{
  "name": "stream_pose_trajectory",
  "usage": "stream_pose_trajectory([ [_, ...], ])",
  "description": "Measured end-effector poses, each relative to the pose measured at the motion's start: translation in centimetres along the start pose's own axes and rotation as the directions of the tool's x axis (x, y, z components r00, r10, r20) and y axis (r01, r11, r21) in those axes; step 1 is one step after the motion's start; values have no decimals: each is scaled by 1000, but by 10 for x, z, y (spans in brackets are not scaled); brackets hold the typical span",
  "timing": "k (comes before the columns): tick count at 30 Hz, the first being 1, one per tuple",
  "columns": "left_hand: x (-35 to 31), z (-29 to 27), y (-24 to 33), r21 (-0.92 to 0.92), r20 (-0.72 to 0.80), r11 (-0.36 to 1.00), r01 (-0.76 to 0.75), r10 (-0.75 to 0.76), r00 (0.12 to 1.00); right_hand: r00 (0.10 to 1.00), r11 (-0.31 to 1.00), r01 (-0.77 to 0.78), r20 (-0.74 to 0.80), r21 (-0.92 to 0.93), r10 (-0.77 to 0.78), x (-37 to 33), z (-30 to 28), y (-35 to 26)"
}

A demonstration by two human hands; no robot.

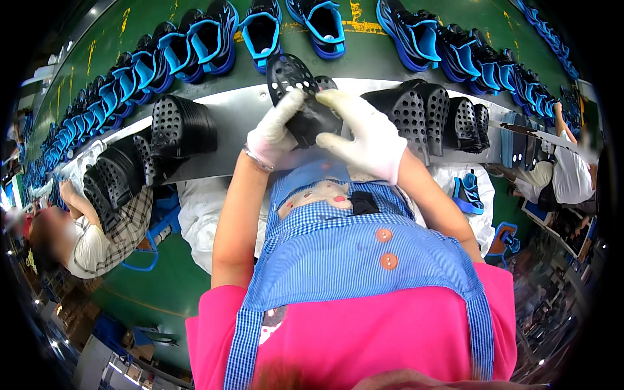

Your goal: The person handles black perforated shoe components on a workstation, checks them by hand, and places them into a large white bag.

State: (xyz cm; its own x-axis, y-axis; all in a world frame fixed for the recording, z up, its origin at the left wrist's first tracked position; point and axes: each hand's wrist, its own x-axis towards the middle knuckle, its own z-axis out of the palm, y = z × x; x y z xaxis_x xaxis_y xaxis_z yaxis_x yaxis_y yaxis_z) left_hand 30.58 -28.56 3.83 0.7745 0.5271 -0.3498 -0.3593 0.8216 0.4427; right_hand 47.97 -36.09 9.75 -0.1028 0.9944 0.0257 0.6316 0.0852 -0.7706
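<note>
Above the metal bench I hold a black perforated insole (pixel 300 120), tilted up, its rounded end full of holes pointing away from me. My left hand (pixel 276 127), in a white glove, is closed around its left edge. The gloved right hand (pixel 367 133) is on the other edge, thumb low and fingers high, spread wide around it. A second perforated black end (pixel 325 82) shows behind the right fingertips; whether it belongs to another insole I cannot tell. Insole stacks stand on both sides: one left (pixel 175 127), one right (pixel 406 117).
Black and blue sneakers (pixel 205 42) line the green surface beyond the metal bench (pixel 240 110) in long rows. A single sneaker (pixel 469 194) lies on white cloth at right. Co-workers sit at the left (pixel 91 240) and right (pixel 575 166). More insoles (pixel 117 172) stand farther left.
</note>
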Motion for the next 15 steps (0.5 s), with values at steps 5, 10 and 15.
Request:
stream_pose_trajectory([
  [5,32,0,2,124,-77,989,-78,88,993,939,938,-323,80,-126,334,23,-13,3],
  [10,62,2,12,51,-108,983,-175,179,978,885,854,-377,133,-359,447,60,-17,14],
  [15,97,-15,21,-14,-74,987,-159,158,985,874,822,-437,40,-365,483,92,-21,22],
])
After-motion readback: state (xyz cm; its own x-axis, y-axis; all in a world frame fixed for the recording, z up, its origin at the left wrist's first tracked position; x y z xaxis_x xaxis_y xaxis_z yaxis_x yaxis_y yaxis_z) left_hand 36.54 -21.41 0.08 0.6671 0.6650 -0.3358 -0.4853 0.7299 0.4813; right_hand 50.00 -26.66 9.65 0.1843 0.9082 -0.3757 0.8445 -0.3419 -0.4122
